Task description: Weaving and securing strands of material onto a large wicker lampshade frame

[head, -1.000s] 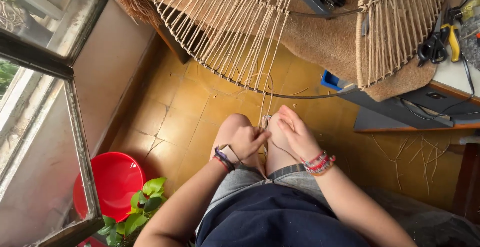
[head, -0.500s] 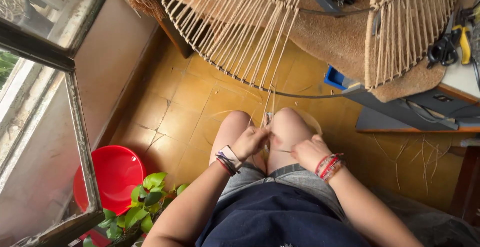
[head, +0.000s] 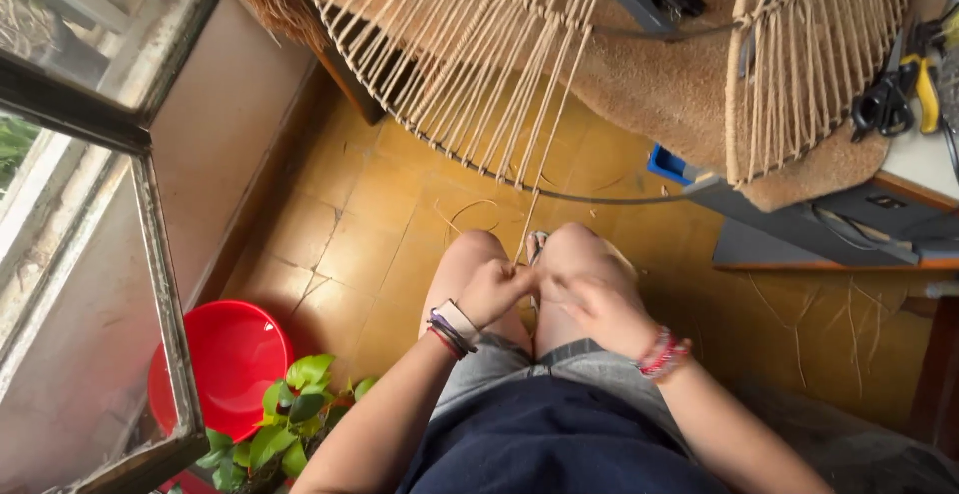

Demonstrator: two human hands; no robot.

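seated person seen from above, knees bare, grey shorts + dark top. both hands meet over the knees. left hand (head: 496,292), w/ watch and dark bands on the wrist, is curled, fingertips pinched on a thin tan cord (head: 526,222) that runs up from the hands to the woven frame (head: 470,54). right hand (head: 597,312), red/pink bead bracelets on the wrist, is curled too, fingers pressed together at the same spot just beside the left; can't tell if it truly pinches the cord, fingers blur. frame is a round metal ring strung w/ many tan cords, hanging above and ahead of the knees; a second strung piece (head: 814,64) to the right rests against brown fabric. yellow tiled floor (head: 380,214) below, loose cord scraps on it. red basin (head: 220,359) lower left, leafy green plant (head: 290,419) touching its edge, window frame beside. scissors (head: 884,99) + yellow-handled tool on a counter (head: 924,169) far right.
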